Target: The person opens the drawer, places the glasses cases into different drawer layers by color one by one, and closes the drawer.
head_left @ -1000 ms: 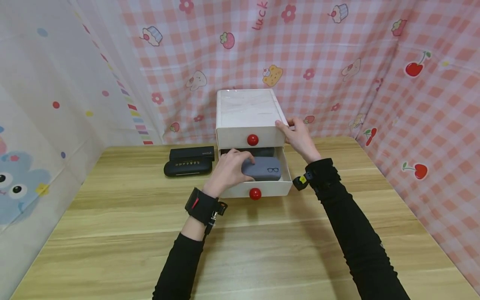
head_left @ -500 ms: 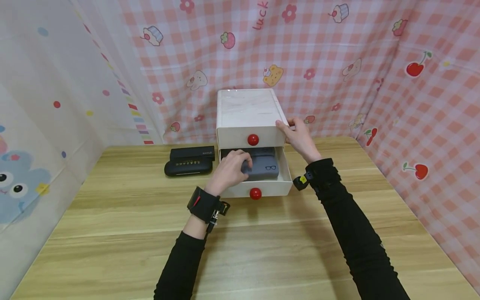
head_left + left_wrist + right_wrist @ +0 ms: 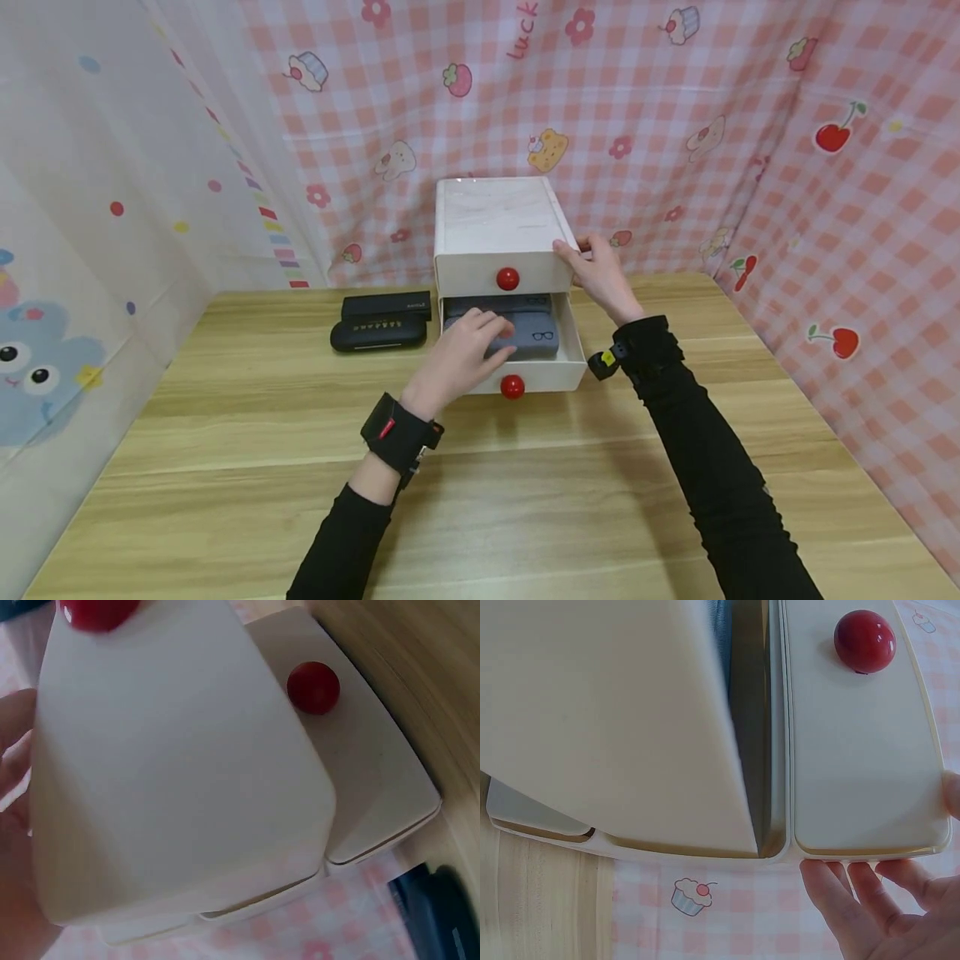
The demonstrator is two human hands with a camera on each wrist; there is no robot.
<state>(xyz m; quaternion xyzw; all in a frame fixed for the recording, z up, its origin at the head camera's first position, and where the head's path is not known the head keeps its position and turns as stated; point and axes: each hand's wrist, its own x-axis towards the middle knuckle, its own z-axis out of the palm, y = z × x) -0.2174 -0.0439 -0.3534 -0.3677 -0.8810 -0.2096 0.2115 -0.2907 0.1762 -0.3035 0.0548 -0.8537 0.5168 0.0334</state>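
One loosely spread left hand (image 3: 461, 360) overhangs a rounded blue-grey case (image 3: 537, 338); the right hand (image 3: 603, 280) grips a smooth cabinet (image 3: 497, 218).

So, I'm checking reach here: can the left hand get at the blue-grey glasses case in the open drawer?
Likely yes: the left hand is right at the blue-grey glasses case, and the lower drawer stands pulled out, leaving access from above.
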